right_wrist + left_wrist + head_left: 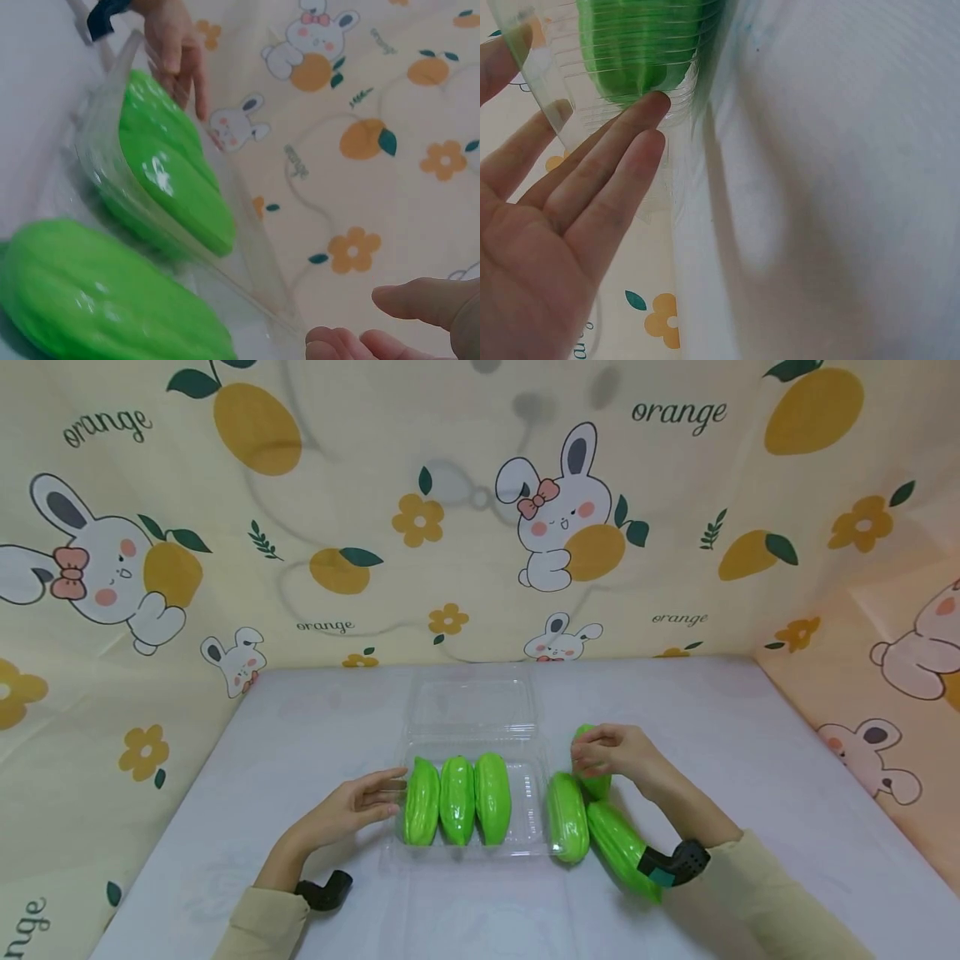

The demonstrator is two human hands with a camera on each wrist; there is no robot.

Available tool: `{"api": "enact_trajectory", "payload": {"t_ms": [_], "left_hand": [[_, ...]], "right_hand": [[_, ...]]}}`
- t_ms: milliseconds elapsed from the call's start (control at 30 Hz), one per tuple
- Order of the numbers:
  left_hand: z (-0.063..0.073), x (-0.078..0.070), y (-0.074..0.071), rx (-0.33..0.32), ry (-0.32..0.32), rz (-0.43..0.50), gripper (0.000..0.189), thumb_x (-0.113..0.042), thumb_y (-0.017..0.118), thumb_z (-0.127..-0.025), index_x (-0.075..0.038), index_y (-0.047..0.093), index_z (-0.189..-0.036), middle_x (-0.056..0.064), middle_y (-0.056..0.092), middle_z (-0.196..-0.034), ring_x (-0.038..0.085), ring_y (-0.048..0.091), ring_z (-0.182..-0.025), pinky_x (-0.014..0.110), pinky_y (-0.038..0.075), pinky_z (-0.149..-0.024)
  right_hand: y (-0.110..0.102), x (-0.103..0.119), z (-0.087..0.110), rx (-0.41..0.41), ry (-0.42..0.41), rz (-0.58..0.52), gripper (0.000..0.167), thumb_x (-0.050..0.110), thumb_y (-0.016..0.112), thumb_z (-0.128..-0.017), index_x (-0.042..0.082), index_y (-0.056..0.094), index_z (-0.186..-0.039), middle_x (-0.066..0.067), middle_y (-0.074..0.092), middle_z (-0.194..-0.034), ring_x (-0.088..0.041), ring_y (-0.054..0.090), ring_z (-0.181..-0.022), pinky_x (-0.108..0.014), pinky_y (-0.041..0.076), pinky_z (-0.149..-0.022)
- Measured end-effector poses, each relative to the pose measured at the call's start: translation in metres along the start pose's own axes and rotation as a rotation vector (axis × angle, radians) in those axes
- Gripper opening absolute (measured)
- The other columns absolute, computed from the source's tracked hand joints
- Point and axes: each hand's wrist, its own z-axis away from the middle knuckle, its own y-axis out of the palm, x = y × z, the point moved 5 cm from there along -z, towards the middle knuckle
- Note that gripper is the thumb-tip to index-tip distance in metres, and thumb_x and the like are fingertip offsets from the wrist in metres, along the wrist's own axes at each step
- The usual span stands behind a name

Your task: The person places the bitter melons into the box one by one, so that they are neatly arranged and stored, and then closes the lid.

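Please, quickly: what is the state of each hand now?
Left hand: open, at the clear box's side.
Right hand: open, over a green vegetable; whether it touches cannot be told.

I see free room inside the clear plastic box, right of three glossy green elongated vegetables; a fourth obstructs the near right side, the left hand the left.

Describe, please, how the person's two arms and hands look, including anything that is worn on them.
Both arms wear light beige sleeves: left sleeve, right sleeve. Each wrist carries a black, curved device, the left device and the right device; the right one shows a teal patch. Left hand and right hand are without gloves.
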Motion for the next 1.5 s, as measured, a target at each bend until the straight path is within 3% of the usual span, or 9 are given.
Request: {"api": "enact_trajectory", "payload": {"t_ms": [267, 733, 1200, 1500], "left_hand": [[-0.001, 0.0, 0.001, 0.005, -0.001, 0.02, 0.062, -0.022, 0.056, -0.098, 0.005, 0.03, -0.147, 0.033, 0.043, -0.144, 0.048, 0.05, -0.128, 0.036, 0.053, -0.101], [-0.001, 0.003, 0.0, 0.002, -0.011, 0.025, 0.062, -0.023, 0.057, -0.098, 0.004, 0.031, -0.147, 0.032, 0.043, -0.144, 0.048, 0.049, -0.129, 0.035, 0.053, -0.101], [-0.001, 0.003, 0.0, -0.001, 0.002, 0.028, 0.062, -0.023, 0.057, -0.098, 0.005, 0.031, -0.147, 0.033, 0.043, -0.144, 0.048, 0.05, -0.128, 0.034, 0.054, -0.101], [-0.001, 0.005, -0.001, 0.002, -0.003, 0.038, 0.063, -0.023, 0.057, -0.098, 0.003, 0.03, -0.148, 0.033, 0.043, -0.145, 0.048, 0.049, -0.129, 0.034, 0.053, -0.102]], "right_hand": [[-0.017, -0.002, -0.004, -0.028, 0.021, 0.047, 0.036, 0.016, 0.059, -0.095, -0.014, 0.056, -0.115, 0.005, 0.071, -0.086, -0.004, 0.068, -0.078, -0.029, 0.062, -0.077], [-0.044, -0.023, -0.019, -0.084, 0.109, 0.07, 0.042, 0.02, 0.056, -0.098, -0.014, 0.055, -0.122, 0.006, 0.072, -0.088, -0.001, 0.067, -0.078, -0.026, 0.062, -0.077], [-0.052, -0.036, -0.026, -0.104, 0.221, 0.111, 0.049, 0.029, 0.06, -0.095, -0.011, 0.054, -0.123, 0.004, 0.069, -0.086, -0.002, 0.065, -0.076, -0.023, 0.061, -0.074], [-0.051, -0.048, -0.032, -0.094, 0.256, 0.03, 0.049, 0.028, 0.061, -0.095, -0.012, 0.051, -0.122, 0.007, 0.067, -0.078, -0.001, 0.066, -0.07, -0.022, 0.061, -0.073]]}}
